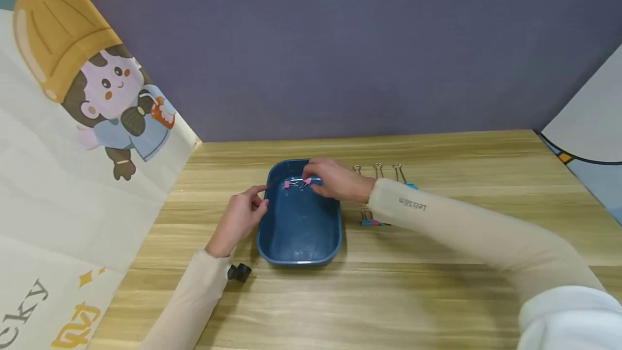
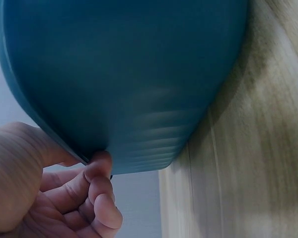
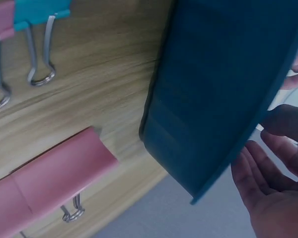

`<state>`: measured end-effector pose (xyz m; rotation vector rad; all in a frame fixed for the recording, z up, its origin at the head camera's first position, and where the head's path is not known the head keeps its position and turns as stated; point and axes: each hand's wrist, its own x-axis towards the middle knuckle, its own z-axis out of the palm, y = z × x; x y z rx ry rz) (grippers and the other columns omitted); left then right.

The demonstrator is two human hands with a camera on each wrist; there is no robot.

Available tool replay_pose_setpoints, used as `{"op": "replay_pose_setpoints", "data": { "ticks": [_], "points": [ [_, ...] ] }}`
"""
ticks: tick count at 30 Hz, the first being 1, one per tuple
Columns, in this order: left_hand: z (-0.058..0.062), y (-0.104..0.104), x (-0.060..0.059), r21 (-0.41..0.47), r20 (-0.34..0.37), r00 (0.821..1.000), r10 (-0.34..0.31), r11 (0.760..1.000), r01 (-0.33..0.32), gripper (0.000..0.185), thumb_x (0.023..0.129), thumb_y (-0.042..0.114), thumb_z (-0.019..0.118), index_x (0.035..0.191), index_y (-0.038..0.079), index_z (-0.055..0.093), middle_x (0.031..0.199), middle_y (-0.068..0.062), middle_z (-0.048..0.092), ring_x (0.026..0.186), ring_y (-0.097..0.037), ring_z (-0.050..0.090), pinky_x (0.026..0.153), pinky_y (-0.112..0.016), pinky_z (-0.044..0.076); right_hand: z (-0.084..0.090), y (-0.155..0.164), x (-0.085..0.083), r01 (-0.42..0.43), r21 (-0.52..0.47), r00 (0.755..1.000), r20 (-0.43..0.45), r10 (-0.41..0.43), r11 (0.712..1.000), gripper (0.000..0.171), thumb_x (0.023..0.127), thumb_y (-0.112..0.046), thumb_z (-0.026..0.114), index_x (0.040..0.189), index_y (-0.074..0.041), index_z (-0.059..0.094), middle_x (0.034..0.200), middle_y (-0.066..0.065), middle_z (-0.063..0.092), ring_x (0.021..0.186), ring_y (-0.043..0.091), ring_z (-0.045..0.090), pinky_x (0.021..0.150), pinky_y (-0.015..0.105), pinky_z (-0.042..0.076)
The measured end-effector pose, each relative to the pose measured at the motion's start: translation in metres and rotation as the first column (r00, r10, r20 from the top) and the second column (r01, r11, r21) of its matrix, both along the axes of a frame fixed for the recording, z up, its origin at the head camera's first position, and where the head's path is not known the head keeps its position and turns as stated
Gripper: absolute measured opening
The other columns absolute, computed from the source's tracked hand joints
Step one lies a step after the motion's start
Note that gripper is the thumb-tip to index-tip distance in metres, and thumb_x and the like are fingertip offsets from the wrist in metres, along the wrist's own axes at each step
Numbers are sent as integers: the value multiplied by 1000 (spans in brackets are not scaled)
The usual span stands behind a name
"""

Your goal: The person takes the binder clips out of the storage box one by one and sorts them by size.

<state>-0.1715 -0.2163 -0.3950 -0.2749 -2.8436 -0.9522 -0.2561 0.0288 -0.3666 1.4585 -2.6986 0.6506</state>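
A dark blue plastic bin [image 1: 300, 242] stands on the wooden table. My left hand [image 1: 240, 217] pinches its left rim; in the left wrist view the thumb and finger [image 2: 100, 166] meet at the edge. My right hand [image 1: 335, 178] reaches over the far right rim, its fingertips at a small pink binder clip [image 1: 307, 181] and appearing to pinch it. A second pink binder clip [image 1: 286, 184] lies in the bin just left of that one. In the right wrist view the bin wall [image 3: 208, 99] hides what the fingertips touch.
Right of the bin, partly behind my right arm, stand larger binder clips with silver handles [image 1: 378, 167] and a row of smaller blue and pink clips [image 1: 371, 222]. A small black object [image 1: 239, 273] sits by my left wrist. A grey-blue wall [image 1: 359, 58] rises behind the table.
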Motion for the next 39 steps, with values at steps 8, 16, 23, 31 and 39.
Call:
{"op": "replay_pose_setpoints", "data": {
  "ticks": [8,16,23,31,39],
  "points": [
    [0,1,0,-2,2,1000,6,1000,-6,36,89,7,63,123,-4,58,69,-2,57,55,-15,51,52,-27,47,-11,-17,-16,-19,95,1000,7,18,995,23,84,-2,66,107,-2,66,103,12,60,91,23,57,81,36,48],
    [0,0,-1,5,-1,1000,0,1000,0,35,89,7,63,122,-3,58,69,-2,57,56,-14,52,52,-26,47,-15,-31,-24,-17,246,999,48,5,969,28,82,6,59,108,-2,66,100,9,59,93,21,56,85,34,46],
    [0,0,-1,10,14,1000,1,1000,-1,36,89,7,63,123,-3,58,69,-2,57,56,-14,52,52,-27,47,-16,-36,-25,-7,285,999,53,-9,959,31,80,8,60,108,-2,66,104,10,61,99,23,58,88,34,46],
    [1,1,0,8,21,1000,4,1000,-4,36,89,7,63,123,-4,57,70,-3,58,56,-14,52,53,-27,47,-18,-40,-22,1,300,998,65,-21,954,31,79,13,57,104,-3,68,101,9,63,97,22,58,86,33,47],
    [2,1,0,-1,12,1000,11,1000,-11,36,89,7,62,123,-3,58,70,-2,58,56,-13,52,54,-27,47,-25,-42,-21,4,257,999,45,-16,966,20,77,11,58,85,-5,67,78,0,58,75,16,55,71,30,47]
  ]
}}
